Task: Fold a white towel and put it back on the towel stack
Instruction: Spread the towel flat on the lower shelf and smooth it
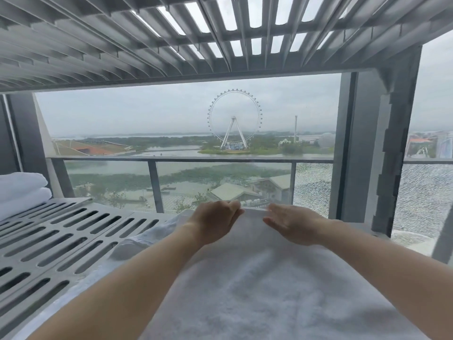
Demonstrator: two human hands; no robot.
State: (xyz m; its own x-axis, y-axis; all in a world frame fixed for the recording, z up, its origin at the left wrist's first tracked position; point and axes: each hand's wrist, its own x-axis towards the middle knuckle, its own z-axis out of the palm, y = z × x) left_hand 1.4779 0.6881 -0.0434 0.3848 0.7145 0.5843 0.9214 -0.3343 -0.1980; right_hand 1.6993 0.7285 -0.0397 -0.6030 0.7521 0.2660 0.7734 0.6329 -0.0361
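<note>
A white towel point(257, 285) lies spread on the slotted grey shelf, reaching from the bottom edge of the view up to its far edge. My left hand point(215, 222) pinches that far edge with its fingers closed on the cloth. Just to the right, my right hand point(291, 224) rests on the same edge; its fingers are nearly straight and the thumb sits against the cloth, so I cannot tell whether it grips. A stack of folded white towels point(22, 192) sits at the far left of the shelf.
The slotted metal shelf point(63, 236) stretches left of the towel. Another slatted shelf point(147, 40) hangs overhead. Behind stand a window, a glass balcony rail point(220, 159) and a dark upright post point(389, 143) on the right.
</note>
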